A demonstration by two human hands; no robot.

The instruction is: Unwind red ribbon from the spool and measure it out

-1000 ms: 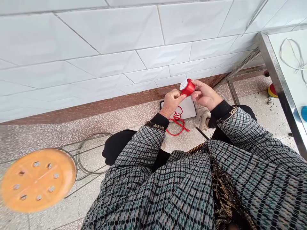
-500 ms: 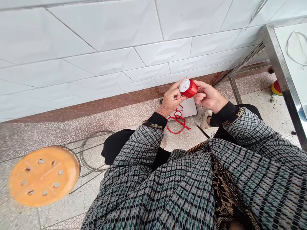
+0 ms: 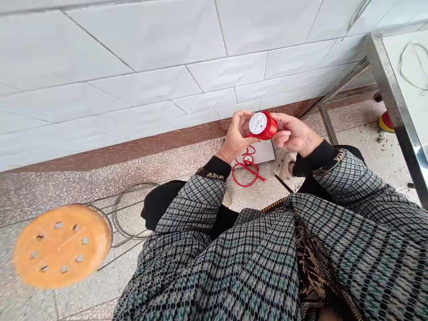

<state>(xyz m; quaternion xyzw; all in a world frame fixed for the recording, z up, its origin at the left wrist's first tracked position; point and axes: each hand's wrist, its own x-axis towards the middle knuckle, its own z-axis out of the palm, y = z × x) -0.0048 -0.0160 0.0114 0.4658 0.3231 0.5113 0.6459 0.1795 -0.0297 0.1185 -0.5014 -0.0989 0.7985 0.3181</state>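
Observation:
Between my hands is a roll of red ribbon (image 3: 271,128) with a round white printed label facing up and left. My left hand (image 3: 235,137) grips the label side, fingers behind it and thumb below. My right hand (image 3: 297,135) pinches the roll's other side, its lower fingers curled. Below them, a loop of red cord (image 3: 245,184) lies partly on the speckled floor and partly over a flat white box or board (image 3: 265,151) with a dark edge. My left hand covers part of that white piece.
An orange round stool (image 3: 60,245) with holes and metal legs lies on its side at left. A steel-framed table (image 3: 389,93) stands at right, a thin wire loop (image 3: 413,67) on its top. White wall tiles (image 3: 214,73) rise ahead. A black stick-like thing (image 3: 283,183) lies near a shoe.
The ribbon roll has turned slightly, so more of its white label faces me. My left hand's fingers have shifted around it; my right hand has moved a little right.

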